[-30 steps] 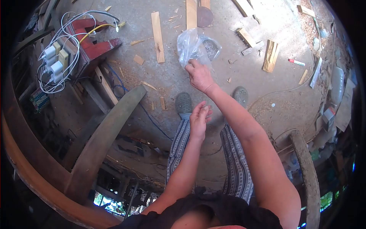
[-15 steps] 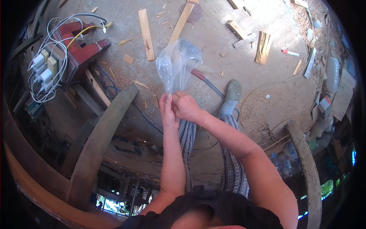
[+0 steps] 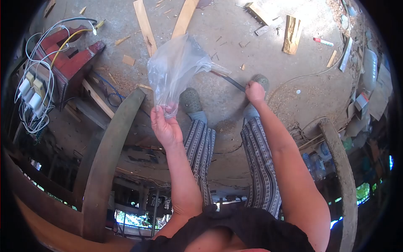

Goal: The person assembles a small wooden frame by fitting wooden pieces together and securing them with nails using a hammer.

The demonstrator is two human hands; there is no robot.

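Observation:
My left hand (image 3: 166, 128) pinches the gathered lower end of a clear plastic bag (image 3: 178, 63), and some fingers show through the film. The bag puffs out over the floor ahead of my legs. Out to the right, my right hand (image 3: 255, 91) is closed in a fist in front of my right shoe (image 3: 261, 80). A long dark tool (image 3: 232, 82) with a reddish end lies on the floor, its near end overlapping the fist in this view. I cannot tell what the fist holds. My left shoe (image 3: 191, 100) is just right of the bag.
A red stand (image 3: 71, 59) with white cables and plugs (image 3: 31, 98) is at left. Wooden strips (image 3: 145, 25) and blocks (image 3: 291, 35) lie about, near a red-and-white marker (image 3: 323, 41). Curved wooden beams (image 3: 111, 164) flank me. Plastic bottles (image 3: 315, 164) are at right.
My hands were together at the bag's end; my right hand has let go and moved right to the shoe. My left hand and the bag have shifted left, and the view has tilted.

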